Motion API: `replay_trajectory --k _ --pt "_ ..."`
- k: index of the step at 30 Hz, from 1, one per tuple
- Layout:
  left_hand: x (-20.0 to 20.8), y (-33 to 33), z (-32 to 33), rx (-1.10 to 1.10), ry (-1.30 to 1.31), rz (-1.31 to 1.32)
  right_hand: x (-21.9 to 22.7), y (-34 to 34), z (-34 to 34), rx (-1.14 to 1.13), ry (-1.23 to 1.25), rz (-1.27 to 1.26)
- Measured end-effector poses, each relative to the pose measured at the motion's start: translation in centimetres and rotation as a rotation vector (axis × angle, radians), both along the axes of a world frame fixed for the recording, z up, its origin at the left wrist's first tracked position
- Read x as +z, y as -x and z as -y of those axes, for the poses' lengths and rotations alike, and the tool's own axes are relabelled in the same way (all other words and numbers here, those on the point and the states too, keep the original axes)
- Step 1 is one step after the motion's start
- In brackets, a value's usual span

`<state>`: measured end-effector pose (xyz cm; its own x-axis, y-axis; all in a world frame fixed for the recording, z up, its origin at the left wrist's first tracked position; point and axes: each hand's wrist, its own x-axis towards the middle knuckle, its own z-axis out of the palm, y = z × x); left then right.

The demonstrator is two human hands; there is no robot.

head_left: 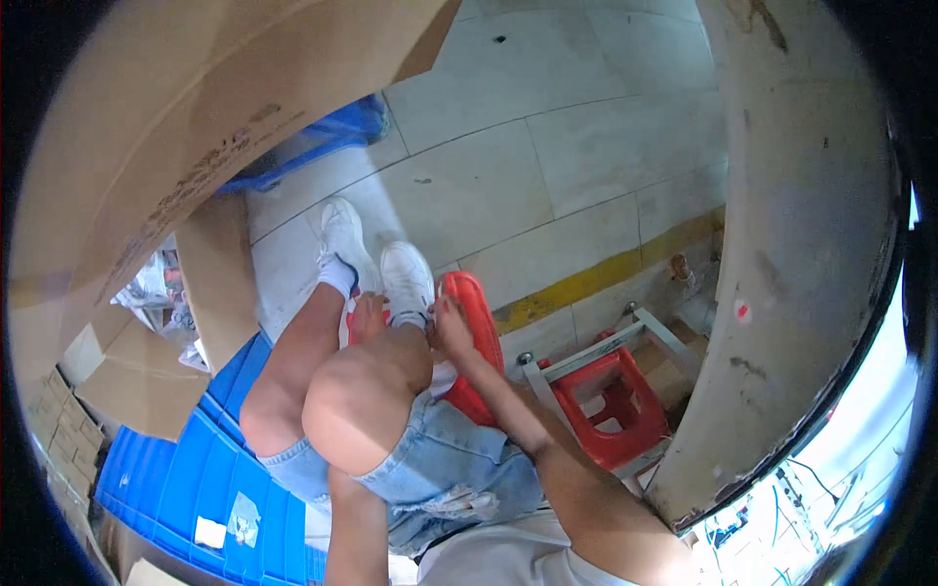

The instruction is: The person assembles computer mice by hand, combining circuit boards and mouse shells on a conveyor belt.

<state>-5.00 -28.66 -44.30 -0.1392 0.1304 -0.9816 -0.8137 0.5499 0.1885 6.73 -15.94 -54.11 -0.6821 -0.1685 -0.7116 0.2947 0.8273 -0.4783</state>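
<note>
Right white shoe (405, 273), on the foot, lay just beside the red plastic piece's (476, 308) upper left edge, long axis running away from the fingers, toe farthest. Right hand (450, 329) was nearer, fingers bent by the collar; left hand (368, 317) flanked opposite. Grip: could not tell for either.

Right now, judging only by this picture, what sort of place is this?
Probably a storeroom or workshop, judging by the open cardboard box, the blue plastic container and the yellow stripe across the tiled floor.
</note>
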Motion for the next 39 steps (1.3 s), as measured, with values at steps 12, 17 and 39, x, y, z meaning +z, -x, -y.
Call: replay_trajectory --k 12,17,39 --pt "1.8 1.6 0.0 -0.362 -0.072 0.044 -3.6 3.7 -3.2 0.093 0.025 0.326" --pt "0.8 3.0 2.4 -0.515 -0.054 0.052 -1.9 5.2 0.6 0.068 0.371 0.066" --pt "-3.6 9.2 3.8 -1.04 -0.222 0.073 -3.8 4.8 -5.0 -0.16 -0.058 0.0"
